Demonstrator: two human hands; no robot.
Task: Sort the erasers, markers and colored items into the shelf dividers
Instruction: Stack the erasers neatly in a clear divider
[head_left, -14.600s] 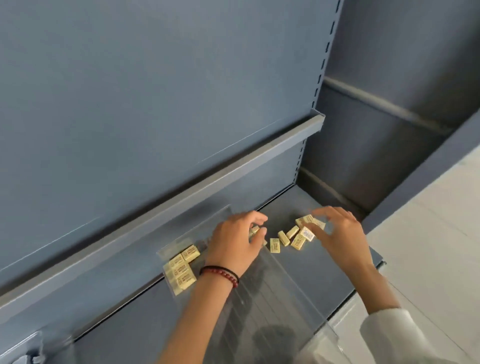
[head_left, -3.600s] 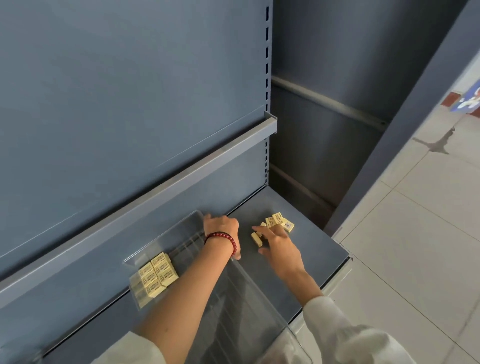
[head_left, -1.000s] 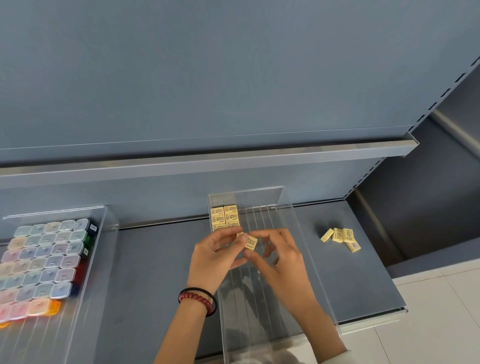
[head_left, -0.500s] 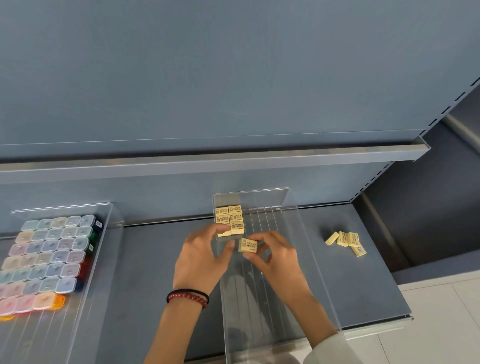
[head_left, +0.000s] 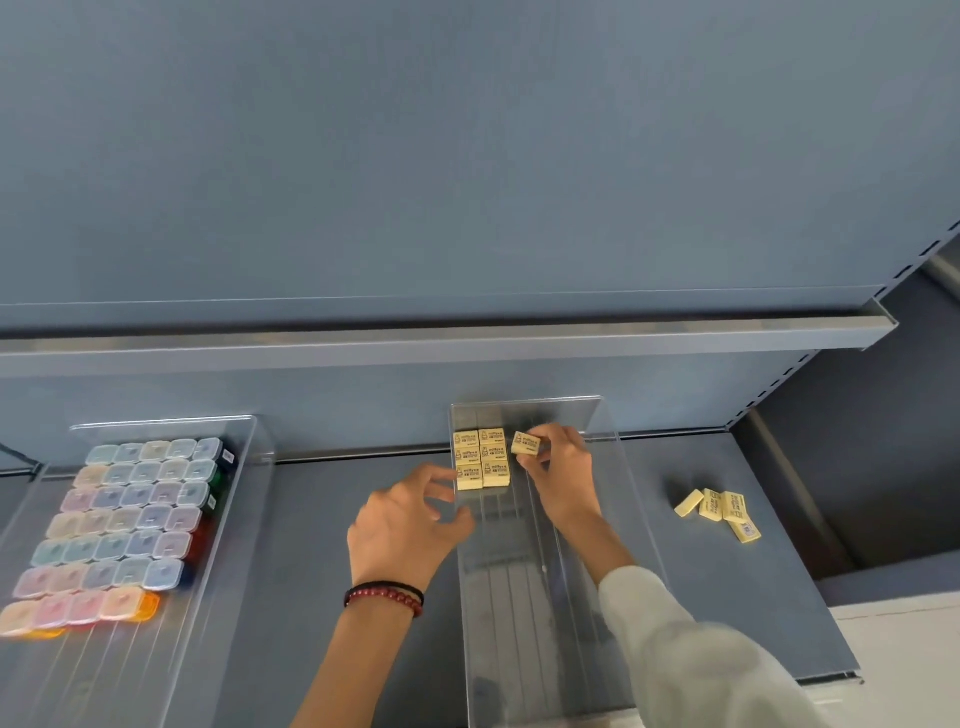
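On the grey shelf, a clear tray is holding stacked erasers at 11 o'clock. The right hand is pinching one eraser; the left hand is hovering slack.

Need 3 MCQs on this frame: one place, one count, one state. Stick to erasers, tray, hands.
1. Where do the loose erasers lie?
A) on the shelf, right of the clear tray
B) inside the clear tray
C) on the floor

2. How many lined-up erasers are in the clear tray?
A) three
B) six
C) nine

3. What is the right hand doing?
A) lying flat, empty
B) pinching one eraser
C) gripping the tray wall

Answers:
1 A: they sit on bare shelf beside the tray.
2 B: two columns of three.
3 B: its fingertips pinch an eraser over the tray.
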